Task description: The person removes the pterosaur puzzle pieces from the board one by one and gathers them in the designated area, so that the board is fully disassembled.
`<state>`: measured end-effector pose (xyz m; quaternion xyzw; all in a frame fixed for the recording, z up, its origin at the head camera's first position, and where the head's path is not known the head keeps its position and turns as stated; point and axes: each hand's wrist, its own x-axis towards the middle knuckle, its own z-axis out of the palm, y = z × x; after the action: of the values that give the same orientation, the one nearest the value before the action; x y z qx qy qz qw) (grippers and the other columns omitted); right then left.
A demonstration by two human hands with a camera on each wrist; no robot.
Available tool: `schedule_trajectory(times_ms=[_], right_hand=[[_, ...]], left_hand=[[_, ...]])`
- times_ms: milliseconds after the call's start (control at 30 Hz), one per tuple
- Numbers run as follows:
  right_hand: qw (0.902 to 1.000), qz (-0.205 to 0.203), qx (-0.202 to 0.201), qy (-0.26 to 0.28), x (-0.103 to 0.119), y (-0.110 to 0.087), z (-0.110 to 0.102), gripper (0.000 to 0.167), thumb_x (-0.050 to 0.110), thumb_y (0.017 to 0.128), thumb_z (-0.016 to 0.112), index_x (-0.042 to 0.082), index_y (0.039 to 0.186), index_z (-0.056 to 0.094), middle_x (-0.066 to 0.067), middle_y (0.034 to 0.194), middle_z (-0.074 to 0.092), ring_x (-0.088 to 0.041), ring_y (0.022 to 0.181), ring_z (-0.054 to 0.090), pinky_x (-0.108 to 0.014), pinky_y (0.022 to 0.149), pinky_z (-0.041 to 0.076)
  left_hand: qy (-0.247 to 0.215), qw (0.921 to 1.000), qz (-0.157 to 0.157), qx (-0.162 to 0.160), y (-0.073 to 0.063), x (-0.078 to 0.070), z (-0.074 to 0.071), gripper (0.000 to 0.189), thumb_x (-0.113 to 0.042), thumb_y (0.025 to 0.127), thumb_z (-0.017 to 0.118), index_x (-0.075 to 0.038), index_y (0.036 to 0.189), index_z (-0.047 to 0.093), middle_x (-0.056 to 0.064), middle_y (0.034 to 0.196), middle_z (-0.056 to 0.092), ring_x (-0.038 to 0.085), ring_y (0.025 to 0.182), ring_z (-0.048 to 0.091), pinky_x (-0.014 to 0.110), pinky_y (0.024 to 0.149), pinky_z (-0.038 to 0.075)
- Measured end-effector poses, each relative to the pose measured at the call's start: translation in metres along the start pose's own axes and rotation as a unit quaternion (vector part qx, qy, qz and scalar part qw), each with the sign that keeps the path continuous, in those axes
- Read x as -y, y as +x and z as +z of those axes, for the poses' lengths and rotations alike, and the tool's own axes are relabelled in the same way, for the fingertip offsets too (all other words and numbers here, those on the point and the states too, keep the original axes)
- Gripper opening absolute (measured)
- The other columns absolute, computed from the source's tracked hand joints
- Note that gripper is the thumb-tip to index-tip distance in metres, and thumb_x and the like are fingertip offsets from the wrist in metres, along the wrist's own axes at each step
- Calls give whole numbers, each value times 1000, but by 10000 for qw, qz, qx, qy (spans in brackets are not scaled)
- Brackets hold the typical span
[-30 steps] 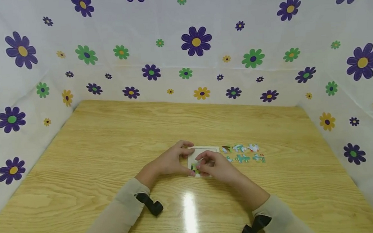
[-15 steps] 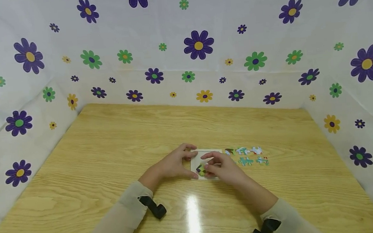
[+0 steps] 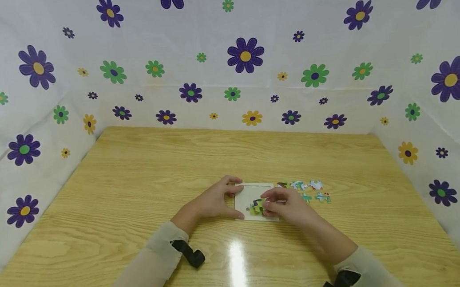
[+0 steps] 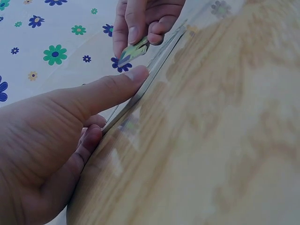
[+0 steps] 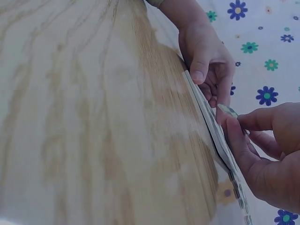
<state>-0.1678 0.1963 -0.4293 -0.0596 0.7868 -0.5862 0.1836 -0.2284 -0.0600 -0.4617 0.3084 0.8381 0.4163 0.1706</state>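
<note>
In the head view a flat, pale puzzle tray [image 3: 245, 197] lies on the table. My left hand [image 3: 216, 201] holds its left side, thumb at the near corner and fingers at the far one. My right hand [image 3: 288, 206] pinches a green-and-yellow jigsaw piece [image 3: 257, 207] with dark patches over the tray's near right part. Seen from the left wrist, the piece [image 4: 134, 52] is tilted and raised above the tray. Thumb and fingertips cover part of it. Whether it is one piece or joined pieces, I cannot tell.
Loose jigsaw pieces [image 3: 316, 185] lie in two rows just right of the tray, partly behind the right hand. The wood-grain table [image 3: 155, 162] reaches back to a white cloth [image 3: 206, 38] printed with flowers, which also hangs at both sides.
The right hand has moved rightward across the tray with the green piece, away from the tray's near left corner. The left hand keeps its hold. The head view has shifted slightly.
</note>
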Motion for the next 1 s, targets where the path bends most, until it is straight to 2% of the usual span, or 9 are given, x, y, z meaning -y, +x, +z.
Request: schedule_trajectory(times_ms=[267, 567, 767, 1000], right_hand=[[9998, 145, -124, 41, -7, -9, -18, 28, 8, 98, 64, -8, 120, 57, -16, 104, 62, -20, 88, 71, -29, 79, 60], [9991, 240, -202, -279, -9, -18, -39, 22, 6, 97, 64, -9, 112, 60, -16, 98, 65, -20, 85, 69, -30, 76, 60], [9978, 489, -27, -447, -11, -19, -42, 22, 10, 97, 66, -9, 108, 61, -12, 91, 67, -17, 77, 68, -29, 71, 60], [9957, 385, -177, -825, -15, -18, -42, 20, 9, 95, 68, -7, 106, 65, -11, 88, 69, -18, 76, 71, -28, 68, 60]], left_hand=[[-53, 10000, -26, 25, 0, -3, -1, 89, -34, 74, 90, -7, 147, 49, -4, 154, 35, 17, 128, 50, 35, 108, 44], [-120, 9999, -98, 27, -3, -3, -1, 90, -37, 73, 90, -6, 147, 49, -4, 155, 35, 19, 129, 50, 37, 108, 44], [-123, 9998, -178, 37, -4, -2, 1, 90, -37, 72, 91, -6, 147, 50, -6, 155, 35, 19, 129, 50, 36, 108, 44], [-121, 9998, -143, -26, -2, -3, 1, 90, -36, 72, 91, -7, 147, 50, -5, 154, 36, 18, 127, 50, 36, 107, 44]])
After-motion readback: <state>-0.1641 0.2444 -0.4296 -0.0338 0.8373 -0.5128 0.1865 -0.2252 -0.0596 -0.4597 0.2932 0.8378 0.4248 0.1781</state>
